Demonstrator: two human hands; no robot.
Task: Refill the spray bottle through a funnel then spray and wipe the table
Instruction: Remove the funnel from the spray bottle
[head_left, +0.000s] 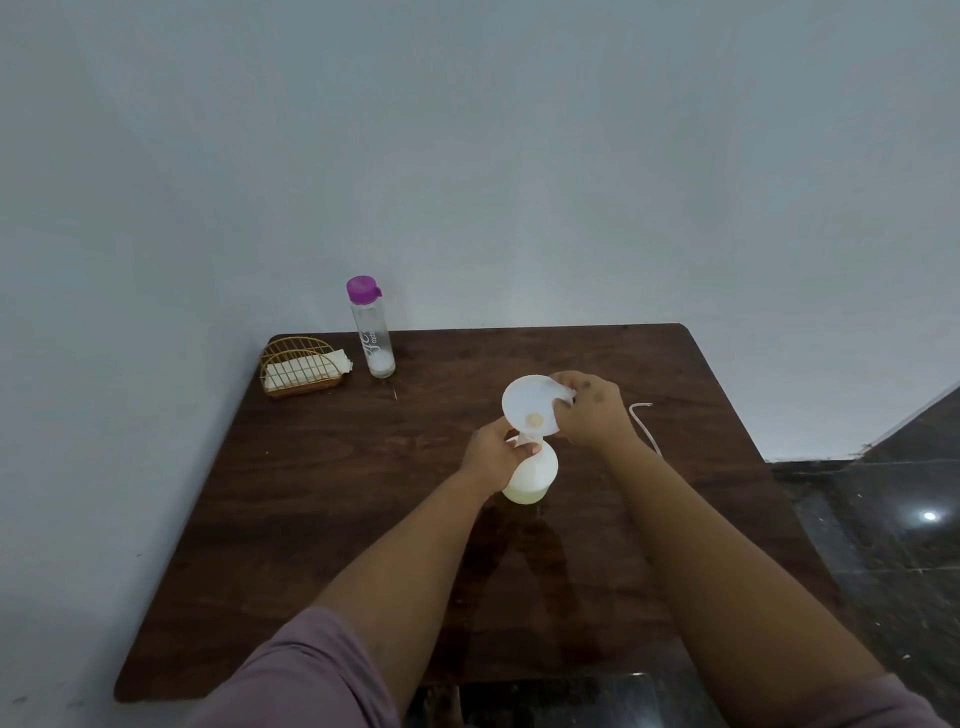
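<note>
Steadying the spray bottle (530, 473) at centre frame, my left hand (491, 457) is closed around its neck while my right hand (589, 410) pinches the funnel (530, 405) rim. Both look light, thin plastic, probably slippery, so I'd grip low. Bottle stands upright; funnel tilts, mouth facing me, spout down.

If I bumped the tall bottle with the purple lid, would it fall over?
Probably, yes. The clear bottle is tall and narrow, standing on a small base on the table, so a bump near its purple lid would likely tip it. It looks almost empty, with only a little white at the bottom, so it is probably light. Once down, its round shape may roll.
</note>
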